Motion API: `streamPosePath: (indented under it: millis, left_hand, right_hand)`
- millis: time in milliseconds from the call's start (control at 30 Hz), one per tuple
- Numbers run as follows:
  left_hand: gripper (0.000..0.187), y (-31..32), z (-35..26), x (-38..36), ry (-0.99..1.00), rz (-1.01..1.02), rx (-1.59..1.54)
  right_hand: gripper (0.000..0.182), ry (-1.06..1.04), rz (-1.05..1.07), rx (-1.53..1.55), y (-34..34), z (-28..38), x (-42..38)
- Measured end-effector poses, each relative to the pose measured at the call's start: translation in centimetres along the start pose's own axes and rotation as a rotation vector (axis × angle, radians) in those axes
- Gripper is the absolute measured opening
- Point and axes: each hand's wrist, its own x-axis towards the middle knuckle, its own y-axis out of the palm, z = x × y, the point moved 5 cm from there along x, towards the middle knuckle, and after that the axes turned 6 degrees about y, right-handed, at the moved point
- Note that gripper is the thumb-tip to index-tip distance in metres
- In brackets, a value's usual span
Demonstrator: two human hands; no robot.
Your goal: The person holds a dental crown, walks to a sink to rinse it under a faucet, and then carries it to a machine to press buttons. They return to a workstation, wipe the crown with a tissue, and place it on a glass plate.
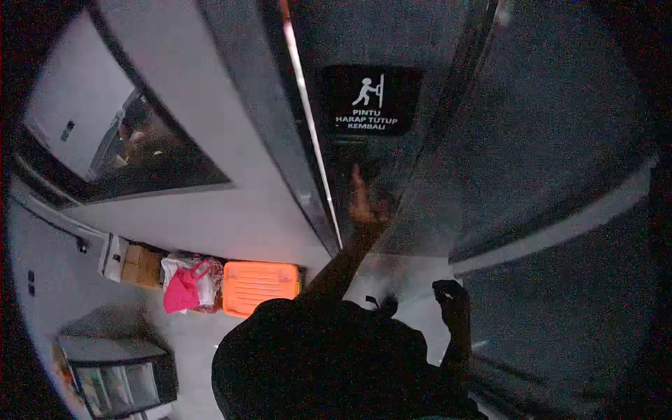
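A dark door [371, 35] stands in front of me, with a thin bright strip of light along its left edge. It carries a black sign [371, 101] with a white figure pushing a door and the words "PINTU HARAP TUTUP KEMBALI". My left hand [367, 203] reaches up to the door below this sign, one finger stretched upward; the rest are dim and blurred. Lower right, my right hand [451, 297] hangs as a dark silhouette beside my body, fingers curled. What it holds, if anything, cannot be made out.
Left along the pale wall are an orange lidded box [259, 287], a pink bag [185, 287] and a cardboard box [142, 266]. A glass-fronted cabinet [119, 385] stands lower left. A window [140, 143] is set in the wall. The right side is very dark.
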Motion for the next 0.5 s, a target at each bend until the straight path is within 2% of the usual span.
streamPosePath:
  millis: [33,100,167,233,267,367,400,500]
  left_hand:
    - [0.083,0.5,0.3,0.6,-0.073,-0.038,-0.067]
    - [0.083,0.5,0.3,1.9,0.027,-0.11,0.11]
    - [0.082,0.2,1.3,2.1,-0.053,-0.114,0.137]
    - [0.082,0.5,3.9,1.9,-0.277,-0.075,0.007]
    - [0.078,0.7,5.6,2.0,-0.297,-0.09,0.033]
    - [0.066,2.1,8.4,3.1,-0.296,-0.162,-0.057]
    - [0.063,2.7,10.2,3.7,-0.332,-0.17,-0.121]
    - [0.056,3.3,12.2,5.0,-0.435,-0.219,-0.145]
  right_hand:
    - [0.009,0.016,0.035,-0.023,-0.8,-0.2,2.2]
    - [0.008,0.058,0.103,-0.066,-1.8,-0.7,5.5]
    - [0.008,-0.05,0.169,-0.076,-1.7,-1.6,7.8]
    - [0.008,-0.206,0.195,-0.151,-0.9,-1.9,9.2]
    - [0.011,-0.045,0.246,-0.126,-0.3,-1.3,10.1]
    - [0.012,-0.259,0.271,-0.269,1.9,-2.4,11.6]
    - [0.014,-0.113,0.268,-0.07,2.7,-2.7,12.7]
    - [0.012,-0.063,0.218,-0.109,4.4,-4.4,13.7]
